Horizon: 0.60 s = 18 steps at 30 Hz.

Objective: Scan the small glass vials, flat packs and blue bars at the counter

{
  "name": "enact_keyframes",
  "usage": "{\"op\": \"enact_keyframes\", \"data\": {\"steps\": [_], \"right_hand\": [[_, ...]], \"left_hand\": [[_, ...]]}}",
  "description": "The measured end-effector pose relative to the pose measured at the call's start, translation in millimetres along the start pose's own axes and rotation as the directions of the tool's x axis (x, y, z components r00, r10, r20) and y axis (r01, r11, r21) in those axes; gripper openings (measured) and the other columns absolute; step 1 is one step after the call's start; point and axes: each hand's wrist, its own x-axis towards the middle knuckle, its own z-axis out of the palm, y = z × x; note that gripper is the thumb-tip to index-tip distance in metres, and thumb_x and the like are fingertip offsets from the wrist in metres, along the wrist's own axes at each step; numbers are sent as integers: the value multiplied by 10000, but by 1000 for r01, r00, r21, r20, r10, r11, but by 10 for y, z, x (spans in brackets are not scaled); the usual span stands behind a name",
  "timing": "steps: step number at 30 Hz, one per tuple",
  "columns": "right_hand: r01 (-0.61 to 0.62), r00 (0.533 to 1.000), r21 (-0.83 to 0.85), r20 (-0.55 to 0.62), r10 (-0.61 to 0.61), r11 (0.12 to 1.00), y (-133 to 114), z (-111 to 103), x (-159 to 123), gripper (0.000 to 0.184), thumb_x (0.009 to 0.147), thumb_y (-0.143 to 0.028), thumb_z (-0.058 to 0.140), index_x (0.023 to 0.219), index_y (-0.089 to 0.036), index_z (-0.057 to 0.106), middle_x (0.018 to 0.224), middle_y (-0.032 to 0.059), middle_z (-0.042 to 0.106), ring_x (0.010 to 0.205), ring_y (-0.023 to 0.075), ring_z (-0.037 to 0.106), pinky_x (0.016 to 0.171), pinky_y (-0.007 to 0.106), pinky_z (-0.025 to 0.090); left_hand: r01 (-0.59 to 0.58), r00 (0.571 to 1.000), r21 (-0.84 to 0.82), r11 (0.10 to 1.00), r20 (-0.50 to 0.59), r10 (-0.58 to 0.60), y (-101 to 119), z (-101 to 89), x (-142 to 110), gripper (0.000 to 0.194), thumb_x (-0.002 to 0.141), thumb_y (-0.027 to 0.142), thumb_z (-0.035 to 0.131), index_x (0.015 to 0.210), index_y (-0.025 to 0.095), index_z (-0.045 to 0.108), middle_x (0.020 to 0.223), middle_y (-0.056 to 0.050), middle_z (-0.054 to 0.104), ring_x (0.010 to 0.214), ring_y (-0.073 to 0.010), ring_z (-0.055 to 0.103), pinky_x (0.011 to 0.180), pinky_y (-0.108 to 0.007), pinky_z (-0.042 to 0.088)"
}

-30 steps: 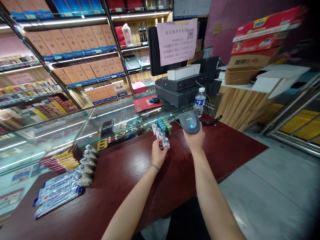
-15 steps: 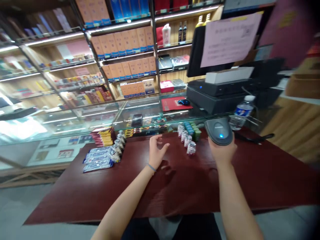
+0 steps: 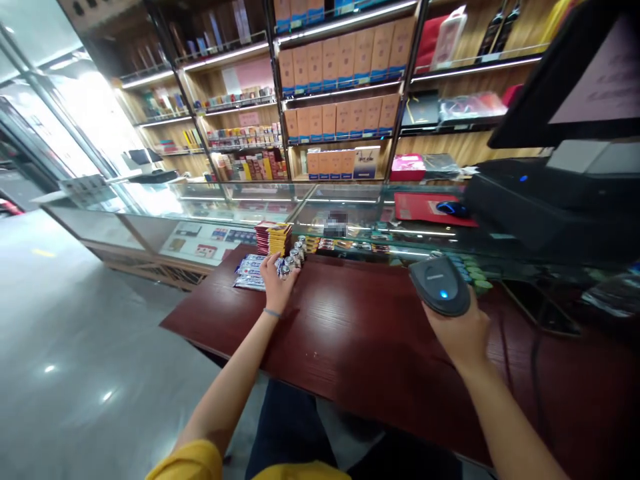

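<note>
My right hand is wrapped round a dark barcode scanner with a lit blue light, held above the table. My left hand reaches to the front of a row of small silver-capped jars. Its thumb and fingers are apart on either side of the nearest jar; whether they touch it I cannot tell. Blue and white flat packets lie beside the jars, partly behind my fingers. A stack of red and yellow packets stands just behind. Green-topped containers are partly hidden beyond the scanner.
The dark red table lies under both hands, with a glass display counter along its far side. A phone-like black slab lies at the right. A monitor and a mouse on a red mat stand beyond.
The view has turned left. My left hand has moved from the middle of the table to the silver-capped jars on the left. The scanner stays in my right hand.
</note>
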Motion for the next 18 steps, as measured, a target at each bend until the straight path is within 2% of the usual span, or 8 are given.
{"op": "enact_keyframes", "data": {"steps": [3,6,10,15,18], "right_hand": [[91,995,45,32,-93,995,-160,75,-94,439,811,-529,638,1051,-162,627,692,93,707,558,271,663,526,319,437],[143,983,101,98,-153,985,-297,140,-196,360,820,-467,637,1036,-179,624,637,56,696,524,253,663,506,296,428],[224,955,171,160,-251,960,-428,202,-330,289,834,-378,599,1046,-181,604,599,28,686,499,234,668,486,275,427],[367,882,254,213,-421,895,-546,214,-421,289,814,-288,550,1077,-178,593,682,59,720,538,234,683,513,281,461],[383,853,291,252,-457,877,-585,209,-441,294,802,-272,538,1076,-181,598,715,70,728,582,234,695,548,279,478]], "left_hand": [[89,995,19,996,39,-90,-205,15,-42,752,747,322,809,1404,254,450,1383,-141,388,1339,-311,394,1080,-491,436],[118,990,1,993,81,-118,-314,45,-106,768,722,278,818,1397,256,452,1379,-137,380,1340,-311,392,1108,-508,409],[94,991,-37,995,101,-90,-357,43,-169,738,704,243,824,1355,231,476,1364,-141,383,1327,-303,397,1103,-503,418],[63,993,-35,997,99,-59,-371,14,-208,643,687,195,817,1245,207,499,1291,-133,439,1259,-304,429,1014,-496,481],[37,994,1,999,104,-37,-403,12,-215,578,686,166,806,1186,197,518,1211,-115,497,1197,-299,466,1002,-505,475]]}}
